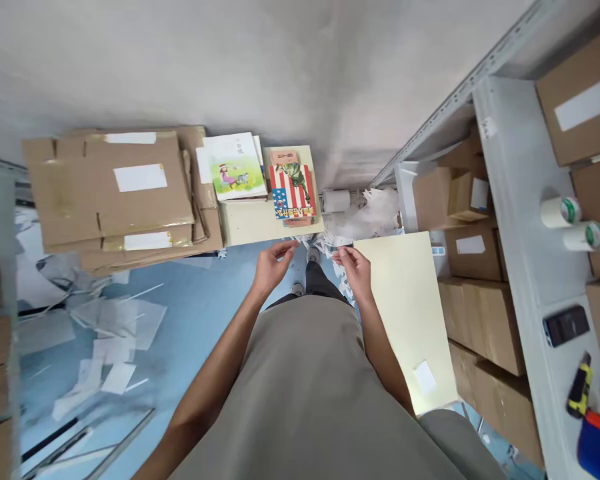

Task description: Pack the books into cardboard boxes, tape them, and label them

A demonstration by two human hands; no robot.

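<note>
My left hand (275, 265) hovers in front of the table's near edge, fingers stretched loosely forward and nothing visible in them. Beyond it lies a book with a red-and-white striped, star-spangled cover (294, 192), on top of other small books. Left of that, a white picture book (235, 168) with a green meadow drawing tops another small pile. Both piles rest on a cream tabletop (247, 223). My right hand (356, 268) is held beside the corner of a second cream board (400, 280), its fingers loosely extended and apparently holding nothing.
Flattened cardboard boxes (80, 207) are stacked at the left of the table. Paper scraps (375, 210) and a white roll (336, 201) lie beyond my right hand. A metal shelf (520, 200) at right bears tape rolls (560, 212), a phone (566, 325) and a box cutter (579, 387).
</note>
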